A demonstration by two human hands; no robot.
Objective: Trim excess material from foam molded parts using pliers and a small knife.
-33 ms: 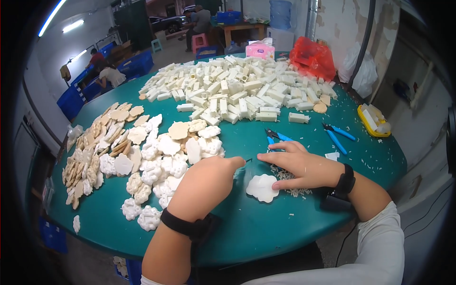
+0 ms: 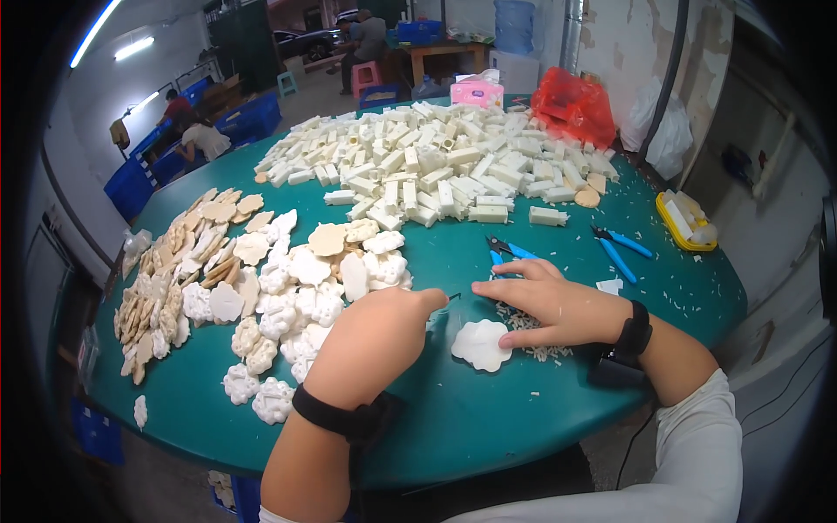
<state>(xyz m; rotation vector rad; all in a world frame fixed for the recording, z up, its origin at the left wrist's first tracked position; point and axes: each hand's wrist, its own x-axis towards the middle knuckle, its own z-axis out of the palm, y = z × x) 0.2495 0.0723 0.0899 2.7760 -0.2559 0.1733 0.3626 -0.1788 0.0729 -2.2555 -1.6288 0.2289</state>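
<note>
My left hand (image 2: pixel 379 336) is closed around a thin tool (image 2: pixel 454 296). Only its dark, narrow tip shows past the fingers. A white, scalloped, flower-shaped plastic piece (image 2: pixel 479 346) lies flat on the green table to the right of that hand. My right hand (image 2: pixel 558 305) reaches over from the right with its fingers stretched and apart, and the thumb tip touches the piece's right edge. Small white scraps (image 2: pixel 545 353) lie under and beside this hand. Just beyond its fingers are blue-handled nippers (image 2: pixel 506 249).
A second pair of blue-handled nippers (image 2: pixel 621 253) rests at right, near a yellow tray (image 2: pixel 686 222). Scalloped pieces (image 2: pixel 288 314) are heaped at left. Hollow white blocks (image 2: pixel 427 157) pile up at the back, beside a red bag (image 2: pixel 571 109). Other people sit in the background.
</note>
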